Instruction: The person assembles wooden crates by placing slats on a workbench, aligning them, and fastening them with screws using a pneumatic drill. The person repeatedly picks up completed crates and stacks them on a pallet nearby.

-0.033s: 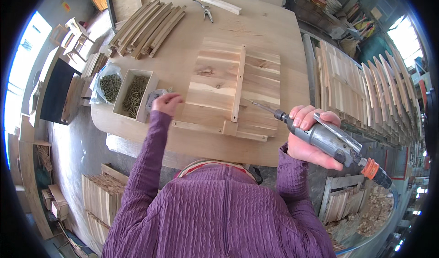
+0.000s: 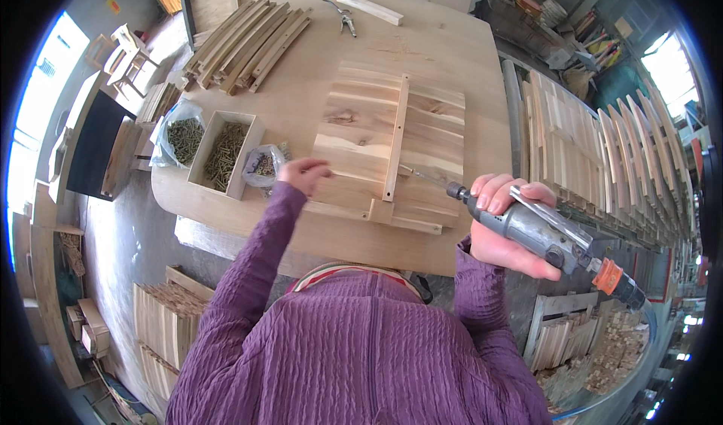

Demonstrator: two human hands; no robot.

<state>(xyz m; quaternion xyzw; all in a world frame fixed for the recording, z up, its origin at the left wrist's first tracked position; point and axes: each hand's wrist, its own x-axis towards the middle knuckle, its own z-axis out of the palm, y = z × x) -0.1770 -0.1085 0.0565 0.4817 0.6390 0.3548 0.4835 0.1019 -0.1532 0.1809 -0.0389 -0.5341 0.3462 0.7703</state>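
Note:
A panel of pale wooden slats (image 2: 361, 143) lies on the round wooden table (image 2: 459, 56), with a thin cross batten (image 2: 397, 135) on top of it. My right hand (image 2: 501, 233) grips a grey air screwdriver (image 2: 553, 237) with an orange hose fitting. Its long bit (image 2: 422, 175) points at the panel just right of the batten. My left hand (image 2: 303, 175) hovers at the panel's left edge, beside a small plastic bag of screws (image 2: 263, 165). Its fingers are drawn together, and I cannot see anything between them.
An open wooden box of screws (image 2: 224, 152) and a larger bag of screws (image 2: 183, 135) sit at the table's left. Curved slats (image 2: 245, 41), pliers (image 2: 345, 17) and a wood strip (image 2: 369, 7) lie at the far side. Stacked slat panels (image 2: 587, 146) stand right, crates (image 2: 166, 319) lower left.

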